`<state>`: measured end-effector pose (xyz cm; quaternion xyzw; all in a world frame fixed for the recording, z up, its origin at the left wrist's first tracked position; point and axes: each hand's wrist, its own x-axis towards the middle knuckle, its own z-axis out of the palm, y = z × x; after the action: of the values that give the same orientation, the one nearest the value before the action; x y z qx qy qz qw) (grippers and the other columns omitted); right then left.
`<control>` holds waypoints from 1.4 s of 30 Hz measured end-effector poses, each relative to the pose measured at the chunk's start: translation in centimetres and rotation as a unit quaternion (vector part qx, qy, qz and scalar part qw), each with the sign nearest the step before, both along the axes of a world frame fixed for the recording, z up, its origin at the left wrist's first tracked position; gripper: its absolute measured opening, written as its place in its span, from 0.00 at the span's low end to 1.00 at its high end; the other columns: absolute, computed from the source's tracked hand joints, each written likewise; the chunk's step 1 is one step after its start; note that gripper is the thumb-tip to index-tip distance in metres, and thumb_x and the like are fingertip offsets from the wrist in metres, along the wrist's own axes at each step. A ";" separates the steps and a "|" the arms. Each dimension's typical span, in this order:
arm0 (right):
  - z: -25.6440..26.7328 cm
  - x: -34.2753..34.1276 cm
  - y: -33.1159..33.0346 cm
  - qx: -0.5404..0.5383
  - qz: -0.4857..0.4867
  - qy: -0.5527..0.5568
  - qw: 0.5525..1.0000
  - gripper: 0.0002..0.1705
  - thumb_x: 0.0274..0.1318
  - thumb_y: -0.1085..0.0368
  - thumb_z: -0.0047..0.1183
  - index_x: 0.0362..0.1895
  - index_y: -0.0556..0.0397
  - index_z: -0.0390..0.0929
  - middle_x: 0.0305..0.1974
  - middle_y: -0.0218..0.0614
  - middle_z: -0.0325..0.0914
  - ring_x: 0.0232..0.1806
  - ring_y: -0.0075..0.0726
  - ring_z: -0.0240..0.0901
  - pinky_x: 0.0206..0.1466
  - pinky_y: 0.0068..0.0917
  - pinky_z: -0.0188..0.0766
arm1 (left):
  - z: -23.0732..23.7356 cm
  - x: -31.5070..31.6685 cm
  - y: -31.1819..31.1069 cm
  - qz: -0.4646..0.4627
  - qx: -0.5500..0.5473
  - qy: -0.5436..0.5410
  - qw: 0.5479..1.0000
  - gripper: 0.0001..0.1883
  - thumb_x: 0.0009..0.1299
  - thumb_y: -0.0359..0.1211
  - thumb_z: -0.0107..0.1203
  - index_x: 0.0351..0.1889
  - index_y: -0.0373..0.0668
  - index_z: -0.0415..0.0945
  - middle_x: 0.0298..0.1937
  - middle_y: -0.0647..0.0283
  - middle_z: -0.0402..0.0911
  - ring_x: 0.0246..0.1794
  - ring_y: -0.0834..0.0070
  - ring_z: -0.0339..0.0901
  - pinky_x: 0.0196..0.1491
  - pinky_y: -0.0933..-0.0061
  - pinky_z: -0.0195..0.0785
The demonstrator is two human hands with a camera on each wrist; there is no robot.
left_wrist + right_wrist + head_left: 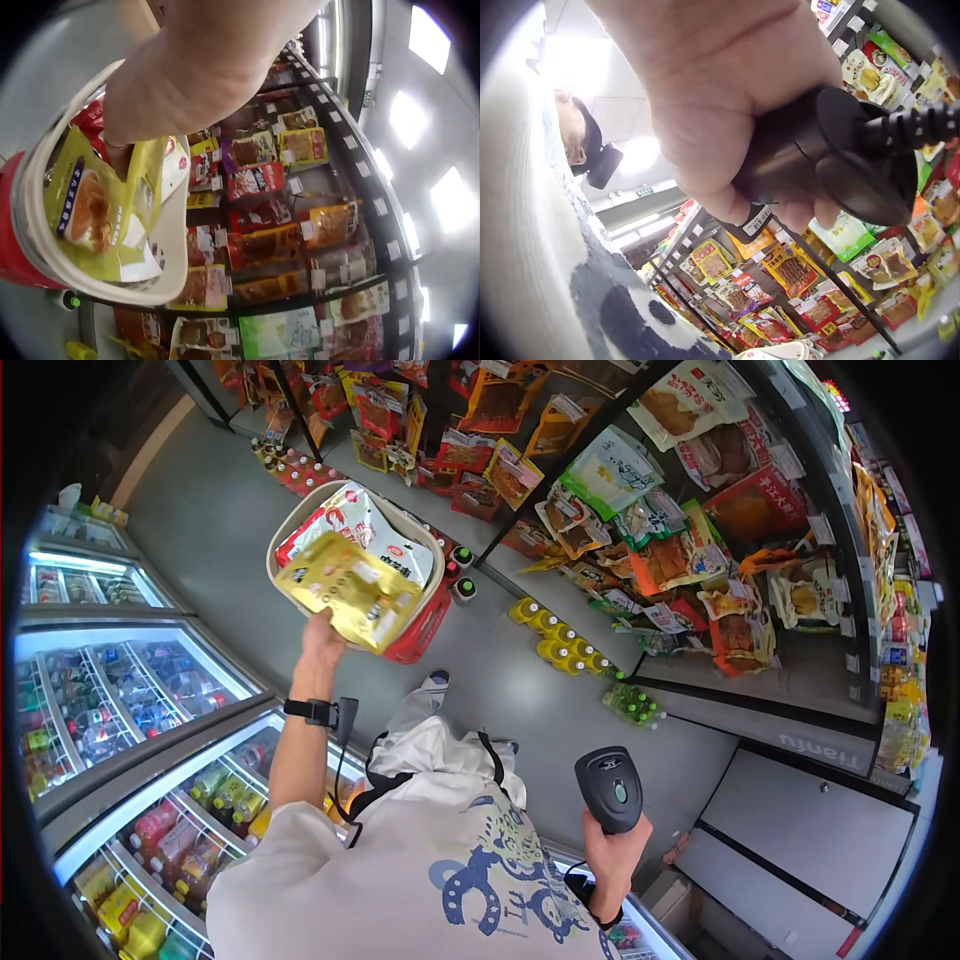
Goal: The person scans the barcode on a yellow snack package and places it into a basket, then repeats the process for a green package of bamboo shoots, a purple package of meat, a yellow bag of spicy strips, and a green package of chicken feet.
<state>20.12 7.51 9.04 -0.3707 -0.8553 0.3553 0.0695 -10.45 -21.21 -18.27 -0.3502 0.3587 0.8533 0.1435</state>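
My left hand pinches the near edge of a gold-yellow snack pouch, held over a cream plastic basket. In the left wrist view the pouch shows a food picture and leans inside the basket's rim. Beneath it lies a white and red packet, partly covered. My right hand grips the handle of a black barcode scanner, raised at my right side. In the right wrist view, fingers wrap the scanner's handle, with a ribbed cable running from its end.
Red packaging shows below the basket. Racks of hanging snack packets stand ahead and right. Yellow bottles and green bottles stand on the floor. Drink freezers line the left, and a grey cabinet stands right.
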 end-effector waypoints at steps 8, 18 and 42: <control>1.5 -0.4 0.1 0.015 0.024 -0.080 0.996 0.11 0.39 0.68 0.58 0.30 0.60 0.75 0.23 0.41 0.77 0.24 0.31 0.72 0.33 0.27 0.69 | -3.0 -2.9 -1.6 0.121 -0.102 -0.010 0.987 0.19 0.71 0.26 0.35 0.60 0.33 0.58 0.58 0.50 0.67 0.53 0.56 0.71 0.54 0.59 0.68; 1.7 -1.6 0.2 0.011 -0.008 -0.108 0.994 0.11 0.38 0.69 0.59 0.29 0.60 0.75 0.22 0.42 0.76 0.23 0.32 0.72 0.32 0.28 0.69 | -1.9 -10.1 -6.9 -0.264 -0.735 0.144 0.607 0.15 0.67 0.36 0.38 0.48 0.47 0.70 0.40 0.43 0.78 0.43 0.42 0.73 0.46 0.47 0.65; 1.2 3.1 4.5 -0.041 -0.137 -0.137 0.980 0.12 0.40 0.65 0.59 0.28 0.60 0.75 0.21 0.43 0.77 0.22 0.36 0.73 0.30 0.29 0.68 | -7.2 -6.9 5.9 -0.296 -0.857 0.183 0.380 0.23 0.57 0.37 0.52 0.52 0.44 0.68 0.52 0.55 0.70 0.57 0.58 0.64 0.60 0.41 0.46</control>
<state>23.26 12.03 10.29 -0.5320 -0.7826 0.3229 -0.0153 -17.40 -15.29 -25.45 0.0063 0.9975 0.0385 -0.0582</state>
